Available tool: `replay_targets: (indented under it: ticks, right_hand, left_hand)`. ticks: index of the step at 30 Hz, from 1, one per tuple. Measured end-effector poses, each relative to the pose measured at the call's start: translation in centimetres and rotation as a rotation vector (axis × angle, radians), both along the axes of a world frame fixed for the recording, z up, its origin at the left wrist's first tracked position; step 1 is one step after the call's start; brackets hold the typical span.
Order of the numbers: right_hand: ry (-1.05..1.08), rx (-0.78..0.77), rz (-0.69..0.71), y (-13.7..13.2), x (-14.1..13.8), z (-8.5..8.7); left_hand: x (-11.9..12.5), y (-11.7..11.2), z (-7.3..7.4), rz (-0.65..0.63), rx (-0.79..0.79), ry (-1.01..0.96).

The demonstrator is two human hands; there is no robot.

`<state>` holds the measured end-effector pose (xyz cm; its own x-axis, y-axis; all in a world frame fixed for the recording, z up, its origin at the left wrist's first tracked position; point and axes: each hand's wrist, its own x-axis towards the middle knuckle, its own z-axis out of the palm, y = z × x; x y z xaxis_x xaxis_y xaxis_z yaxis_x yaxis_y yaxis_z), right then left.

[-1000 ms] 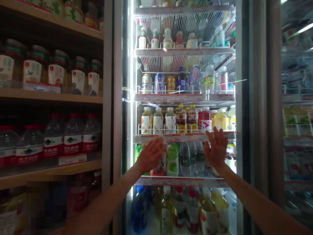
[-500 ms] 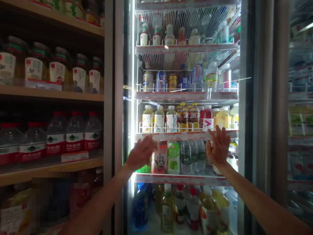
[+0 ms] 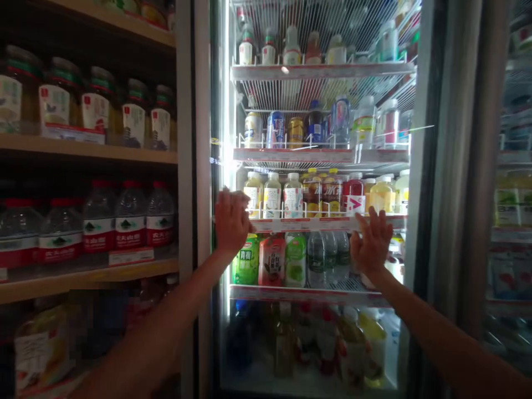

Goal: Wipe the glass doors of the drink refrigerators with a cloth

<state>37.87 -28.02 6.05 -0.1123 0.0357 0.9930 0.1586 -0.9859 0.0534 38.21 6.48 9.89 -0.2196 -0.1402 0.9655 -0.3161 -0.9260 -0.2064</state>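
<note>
A lit drinks fridge [image 3: 291, 294] stands in front of me, with light streaks that look like reflections on glass. My left hand [image 3: 233, 221] is raised at its left side, fingers extended and holding nothing. It partly covers a yellow-labelled tea bottle [image 3: 253, 191], and a green bottle [image 3: 246, 260] shows just below it. Toward the right, my right hand [image 3: 371, 241] has its fingers spread, also with nothing in it. Close above that hand is a red drink bottle [image 3: 354, 194]. Whether either hand touches glass I cannot tell.
Wooden shelves [image 3: 83, 149] on the left hold tea bottles and red-capped water bottles [image 3: 131, 216]. A metal post [image 3: 187, 166] separates them from the fridge. On the right, a door frame [image 3: 465, 166] borders another fridge section.
My left hand has moved left and up, uncovering the green bottle. My right hand stays nearly in place. The fridge's lowest compartment looks darker, and the view has shifted slightly.
</note>
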Motion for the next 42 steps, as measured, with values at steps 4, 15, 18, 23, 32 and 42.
replay_targets:
  ticks: [4, 15, 18, 23, 32, 42]
  right_hand:
    - [0.009, -0.014, 0.000, 0.0, -0.2, 0.0]
    - [0.023, -0.017, 0.008, 0.1, -0.1, 0.1]
    - [0.021, -0.016, 0.017, -0.2, 0.0, 0.0]
    - [0.003, -0.057, 0.098, 1.8, -1.8, 0.5]
    - [0.166, -0.341, 0.474, 15.7, -1.8, 5.1]
    - [0.089, -0.258, 0.071, 2.5, -1.6, 9.1]
  left_hand:
    - [-0.3, -2.3, -0.4, 0.003, 0.703, 0.064]
    - [-0.3, -6.2, -0.2, 0.002, 0.723, 0.118]
    - [-0.1, -4.6, 1.1, 0.026, 0.688, 0.141]
    - [0.8, -3.7, 4.4, -0.069, -0.075, 0.109]
    - [-0.2, -6.7, 2.2, -0.304, 0.283, 0.207]
    - [0.6, -0.7, -1.1, -0.043, 0.050, 0.294]
